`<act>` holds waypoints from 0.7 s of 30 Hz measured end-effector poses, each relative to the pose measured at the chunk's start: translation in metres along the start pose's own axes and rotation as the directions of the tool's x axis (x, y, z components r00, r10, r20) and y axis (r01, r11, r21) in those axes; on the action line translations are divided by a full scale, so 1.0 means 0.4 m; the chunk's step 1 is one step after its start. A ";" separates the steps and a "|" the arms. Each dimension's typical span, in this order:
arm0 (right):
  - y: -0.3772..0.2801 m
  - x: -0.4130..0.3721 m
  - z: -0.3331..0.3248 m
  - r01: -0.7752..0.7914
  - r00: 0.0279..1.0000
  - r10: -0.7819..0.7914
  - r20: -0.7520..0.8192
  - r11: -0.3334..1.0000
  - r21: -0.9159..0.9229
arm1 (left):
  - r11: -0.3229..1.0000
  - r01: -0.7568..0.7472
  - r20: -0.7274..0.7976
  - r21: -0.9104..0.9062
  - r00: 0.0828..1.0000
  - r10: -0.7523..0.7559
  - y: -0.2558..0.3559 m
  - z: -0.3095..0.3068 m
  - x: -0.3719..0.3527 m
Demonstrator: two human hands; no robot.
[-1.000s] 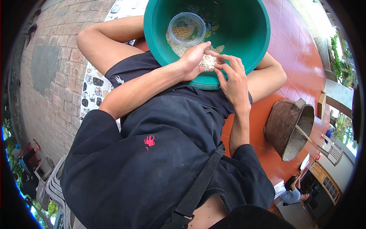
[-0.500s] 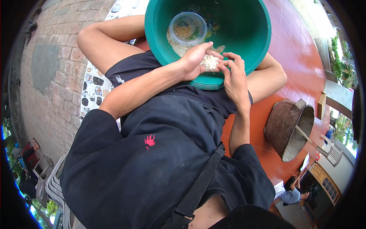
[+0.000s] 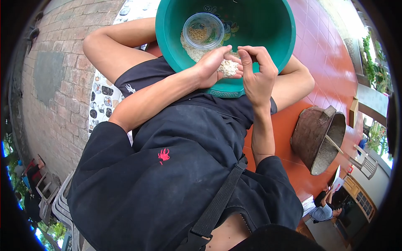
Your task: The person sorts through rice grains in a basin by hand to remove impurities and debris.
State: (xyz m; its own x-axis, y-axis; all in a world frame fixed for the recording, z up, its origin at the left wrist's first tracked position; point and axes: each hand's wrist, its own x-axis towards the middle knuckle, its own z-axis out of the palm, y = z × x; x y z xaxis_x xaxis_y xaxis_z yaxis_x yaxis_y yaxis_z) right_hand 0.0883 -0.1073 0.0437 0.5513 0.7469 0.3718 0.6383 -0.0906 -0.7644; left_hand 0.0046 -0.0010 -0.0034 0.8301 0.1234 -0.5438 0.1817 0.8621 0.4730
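My left hand (image 3: 209, 66) is cupped palm up over the near side of a green plastic basin (image 3: 259, 25). A small heap of white rice (image 3: 228, 68) lies in its palm and along the fingers. My right hand (image 3: 260, 73) hovers just right of the heap, thumb and index fingertip pinched together; whatever they may hold is too small to make out. Inside the basin, more rice (image 3: 190, 51) lies along the left side, partly hidden by my left hand. A clear plastic tub (image 3: 222, 31) with some brownish grains (image 3: 198, 32) rests there too.
The basin sits on my lap between my bent legs. At right, a large brown pot (image 3: 307, 136) lies tilted on the red tiled floor (image 3: 272, 146), a stick across its mouth. Another person (image 3: 322, 212) holding a paper is at lower right. Stacked chairs (image 3: 63, 205) stand lower left.
My right hand has lifted away from the rice in my left palm, its fingers curling into a pinch. The left hand stays nearly in place. The other person's paper has tilted.
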 end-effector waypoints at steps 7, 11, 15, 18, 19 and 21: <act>0.018 0.013 0.008 0.150 0.983 -0.149 0.110 0.989 0.001 | 0.995 -0.087 -0.019 0.039 0.996 0.088 -0.011 -0.017 0.012; 0.036 -0.027 -0.015 0.042 0.949 -0.010 0.316 0.994 -0.096 | 1.000 0.014 -0.070 -0.023 0.997 -0.015 -0.006 -0.013 0.007; 0.053 -0.055 -0.022 0.063 0.940 -0.005 0.342 0.985 -0.160 | 0.998 0.052 -0.003 -0.034 0.999 -0.052 -0.010 -0.026 0.017; 0.055 -0.061 -0.021 0.092 0.929 0.005 0.369 0.965 -0.244 | 1.000 0.010 -0.064 -0.010 0.998 -0.011 -0.010 -0.020 0.015; 0.056 -0.062 -0.017 0.087 0.934 0.012 0.357 0.962 -0.260 | 1.000 0.011 -0.057 -0.018 0.998 -0.012 -0.012 -0.023 0.019; 0.057 -0.062 -0.014 0.082 0.939 0.018 0.344 0.958 -0.276 | 1.000 0.012 -0.049 -0.027 0.999 -0.013 -0.012 -0.022 0.018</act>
State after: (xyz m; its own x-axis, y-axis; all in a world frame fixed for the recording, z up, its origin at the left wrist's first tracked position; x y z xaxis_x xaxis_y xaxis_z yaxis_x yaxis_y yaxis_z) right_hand 0.0920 -0.1315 0.0200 0.3442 0.9263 0.1536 0.8049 -0.2068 -0.5562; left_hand 0.0052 0.0000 -0.0156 0.8006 0.1362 -0.5834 0.1769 0.8766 0.4475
